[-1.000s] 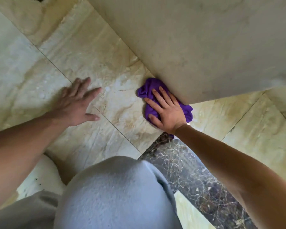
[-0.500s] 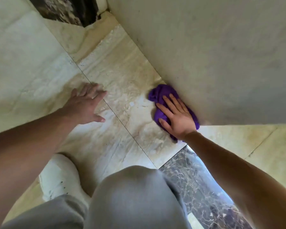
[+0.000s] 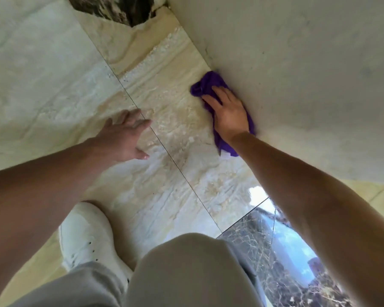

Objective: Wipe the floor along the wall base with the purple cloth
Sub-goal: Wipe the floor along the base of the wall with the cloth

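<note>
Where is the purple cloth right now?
Head view, right of centre: the purple cloth lies on the floor against the wall base, pressed under the right hand.

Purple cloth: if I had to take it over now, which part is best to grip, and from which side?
Grip the bunched far end of the purple cloth, coming from the open floor side on the left. The wall blocks its right edge, and the right hand lies flat on its middle, so only that raised, crumpled end looks free to pinch. The left hand is spread, holding nothing.
</note>
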Available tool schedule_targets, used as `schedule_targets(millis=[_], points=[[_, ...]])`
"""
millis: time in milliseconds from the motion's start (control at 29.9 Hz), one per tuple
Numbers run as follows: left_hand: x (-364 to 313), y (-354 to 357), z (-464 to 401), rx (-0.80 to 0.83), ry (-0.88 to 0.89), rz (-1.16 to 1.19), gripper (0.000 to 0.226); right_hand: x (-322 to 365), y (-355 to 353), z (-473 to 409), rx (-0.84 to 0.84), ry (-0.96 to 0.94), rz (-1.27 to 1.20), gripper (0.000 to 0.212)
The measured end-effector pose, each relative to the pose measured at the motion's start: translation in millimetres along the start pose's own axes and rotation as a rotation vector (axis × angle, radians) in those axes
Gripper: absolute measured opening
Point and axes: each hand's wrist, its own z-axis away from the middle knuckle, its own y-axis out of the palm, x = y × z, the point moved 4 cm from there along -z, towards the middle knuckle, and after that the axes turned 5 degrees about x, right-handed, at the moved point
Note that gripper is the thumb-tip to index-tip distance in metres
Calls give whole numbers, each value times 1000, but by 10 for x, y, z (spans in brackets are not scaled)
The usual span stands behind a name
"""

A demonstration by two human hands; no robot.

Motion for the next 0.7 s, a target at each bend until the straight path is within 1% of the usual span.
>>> schedule_targets(millis=[67, 167, 201, 301, 402, 502, 569, 703], points=[[59, -65, 59, -3, -22, -33, 107, 41, -79, 117, -12, 41, 23, 56], [62, -67, 65, -77, -30, -19, 100, 194, 24, 639, -152, 106, 45, 65], [49, -65, 47, -117, -28, -11, 98, 254, 122, 810, -154, 100, 51, 66], [-18, -38, -50, -203, 31, -32, 95, 221, 435, 1072, -75, 104, 81, 67], [112, -23, -199, -227, 39, -33, 95, 70, 559, 849, -70, 132, 81, 63], [265, -66, -290, -239, 36, -20, 94, 116, 513, 487, -72, 166, 93, 59], [303, -60, -302, -251, 54, 14, 93, 254, 477, 206, -63, 249, 83, 56], [307, -48, -286, -232, 69, 43, 94, 595, 396, -353, 29, 417, 40, 58]])
